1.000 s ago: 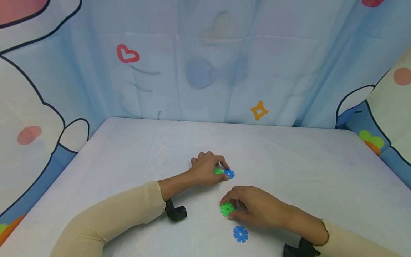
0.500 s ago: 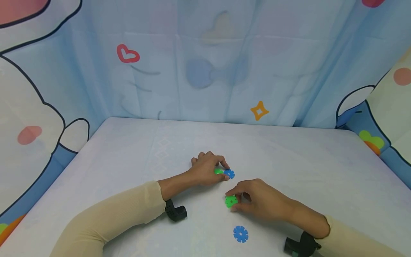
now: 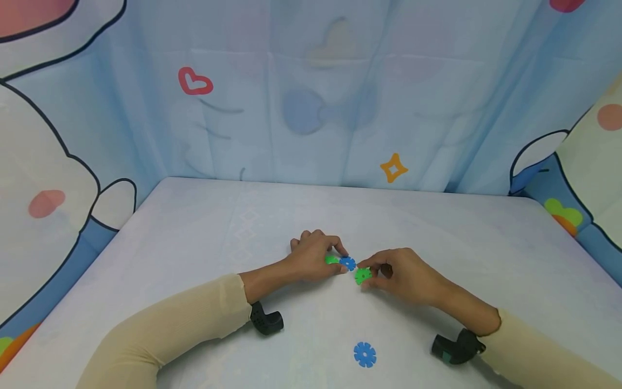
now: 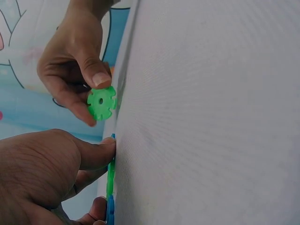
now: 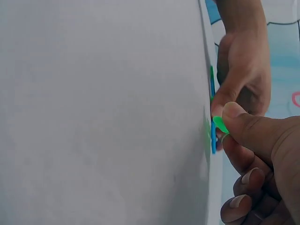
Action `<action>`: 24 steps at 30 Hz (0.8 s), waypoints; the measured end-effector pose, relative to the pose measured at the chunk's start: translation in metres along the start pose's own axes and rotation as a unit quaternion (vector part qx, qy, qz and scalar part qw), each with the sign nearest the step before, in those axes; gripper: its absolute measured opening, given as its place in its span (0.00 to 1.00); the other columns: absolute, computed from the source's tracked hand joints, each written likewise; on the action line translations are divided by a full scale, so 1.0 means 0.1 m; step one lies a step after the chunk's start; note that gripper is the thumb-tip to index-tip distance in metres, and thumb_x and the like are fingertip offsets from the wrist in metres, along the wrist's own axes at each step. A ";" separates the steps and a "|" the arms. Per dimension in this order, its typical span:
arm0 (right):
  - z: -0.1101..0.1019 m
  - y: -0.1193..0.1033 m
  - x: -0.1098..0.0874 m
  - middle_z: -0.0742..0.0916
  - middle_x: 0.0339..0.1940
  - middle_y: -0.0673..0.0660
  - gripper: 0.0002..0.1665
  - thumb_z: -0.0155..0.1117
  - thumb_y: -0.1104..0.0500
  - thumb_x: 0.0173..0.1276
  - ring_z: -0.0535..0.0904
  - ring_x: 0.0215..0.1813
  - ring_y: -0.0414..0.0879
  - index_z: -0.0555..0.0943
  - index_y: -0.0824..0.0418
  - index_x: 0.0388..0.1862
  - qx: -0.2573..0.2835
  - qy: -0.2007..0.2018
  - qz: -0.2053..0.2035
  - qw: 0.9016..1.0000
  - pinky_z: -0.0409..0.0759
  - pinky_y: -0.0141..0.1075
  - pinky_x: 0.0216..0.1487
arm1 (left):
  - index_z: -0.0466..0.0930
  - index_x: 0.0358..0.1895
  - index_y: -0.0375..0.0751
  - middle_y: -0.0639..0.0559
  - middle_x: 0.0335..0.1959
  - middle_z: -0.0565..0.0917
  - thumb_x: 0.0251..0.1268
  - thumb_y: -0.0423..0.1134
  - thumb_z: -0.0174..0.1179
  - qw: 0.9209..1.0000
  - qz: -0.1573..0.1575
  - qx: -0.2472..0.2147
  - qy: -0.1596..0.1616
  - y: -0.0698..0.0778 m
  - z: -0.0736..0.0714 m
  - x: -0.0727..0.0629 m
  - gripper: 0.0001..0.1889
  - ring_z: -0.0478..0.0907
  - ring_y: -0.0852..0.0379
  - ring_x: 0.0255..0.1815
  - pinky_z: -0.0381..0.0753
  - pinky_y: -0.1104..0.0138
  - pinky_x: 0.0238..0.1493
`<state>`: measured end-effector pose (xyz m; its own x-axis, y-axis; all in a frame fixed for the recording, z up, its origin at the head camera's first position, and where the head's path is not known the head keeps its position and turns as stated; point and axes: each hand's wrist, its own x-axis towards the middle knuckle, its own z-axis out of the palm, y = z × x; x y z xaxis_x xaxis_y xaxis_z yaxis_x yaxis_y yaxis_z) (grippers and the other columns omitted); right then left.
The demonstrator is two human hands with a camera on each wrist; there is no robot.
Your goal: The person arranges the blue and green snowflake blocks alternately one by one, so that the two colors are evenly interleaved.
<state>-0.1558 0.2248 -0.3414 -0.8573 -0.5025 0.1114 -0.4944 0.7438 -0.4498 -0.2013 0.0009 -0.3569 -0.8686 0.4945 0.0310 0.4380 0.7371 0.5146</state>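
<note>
My left hand (image 3: 313, 258) rests at the middle of the table, thumb and index finger pinching the sides of a blue notched building disc (image 3: 347, 263). A green disc (image 3: 331, 259) adjoins it under the palm. Edge-on in the right wrist view, a row of alternating green and blue discs (image 5: 213, 136) lies along the tabletop, partly covered by the left hand. Between the thumb and fingertips of my right hand (image 3: 408, 276) is another green notched disc (image 4: 105, 110), tilted and held just right of the blue one, close over the cloth.
A loose blue notched disc (image 3: 365, 354) lies flat nearer the front edge. White cloth covers the table (image 3: 233, 346). Behind it hangs a blue printed curtain (image 3: 272, 108). Black wrist cameras (image 3: 266, 320) stick out below both forearms.
The right hand has carried its green disc away from the front, up and slightly right, to beside the blue disc at the left hand. The left hand stays in place.
</note>
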 end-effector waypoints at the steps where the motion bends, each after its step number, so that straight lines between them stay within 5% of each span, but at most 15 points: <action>1: -0.01 0.03 0.01 0.80 0.24 0.40 0.20 0.77 0.53 0.55 0.70 0.24 0.34 0.88 0.54 0.48 -0.002 0.004 0.005 1.000 0.70 0.27 0.26 | 0.85 0.45 0.62 0.53 0.47 0.79 0.58 0.52 0.69 1.000 0.000 0.000 0.000 0.00 0.00 0.00 0.11 0.69 0.51 0.52 0.62 0.56 0.45; 14: -0.05 0.29 0.18 0.85 0.23 0.42 0.18 0.79 0.55 0.53 0.76 0.27 0.37 0.89 0.57 0.44 0.024 0.005 0.051 0.998 0.75 0.29 0.28 | 0.85 0.44 0.62 0.54 0.45 0.79 0.58 0.52 0.69 1.000 -0.007 0.003 0.000 0.01 0.00 0.01 0.11 0.68 0.55 0.49 0.60 0.59 0.43; 24: -0.04 0.34 0.24 0.91 0.33 0.49 0.19 0.80 0.51 0.51 0.80 0.32 0.37 0.90 0.58 0.40 0.050 0.013 0.064 0.997 0.76 0.29 0.30 | 0.85 0.45 0.62 0.53 0.46 0.79 0.58 0.52 0.69 1.000 -0.008 -0.003 -0.004 0.00 0.00 0.01 0.11 0.68 0.52 0.51 0.61 0.57 0.45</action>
<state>-0.1942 0.2395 -0.3505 -0.9170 -0.3927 0.0699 -0.3645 0.7536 -0.5470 -0.2023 0.0018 -0.3564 -0.8739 0.4859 0.0152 0.4218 0.7424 0.5205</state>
